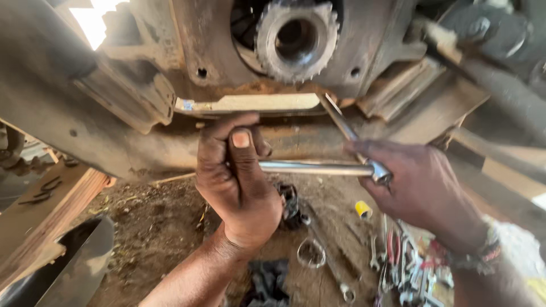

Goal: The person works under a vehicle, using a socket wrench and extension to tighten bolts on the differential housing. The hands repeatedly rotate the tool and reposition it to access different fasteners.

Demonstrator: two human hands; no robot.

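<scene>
My left hand (236, 182) is closed around the end of a shiny metal bar (313, 167) that lies level under a rusty vehicle housing (193, 51). My right hand (424, 190) grips the bar's other end where it meets a long extension rod (340, 122). That rod slants up toward the lower edge of the housing. Above, a toothed gear ring (296, 37) with a dark bore sits in the housing opening.
Dirt ground (159, 227) lies below. Several wrenches and pliers (406, 267) are scattered at lower right, with a metal ring (311, 253) and a yellow cap (363, 209). Wooden planks (51, 210) and a dark metal sheet (74, 267) are at left.
</scene>
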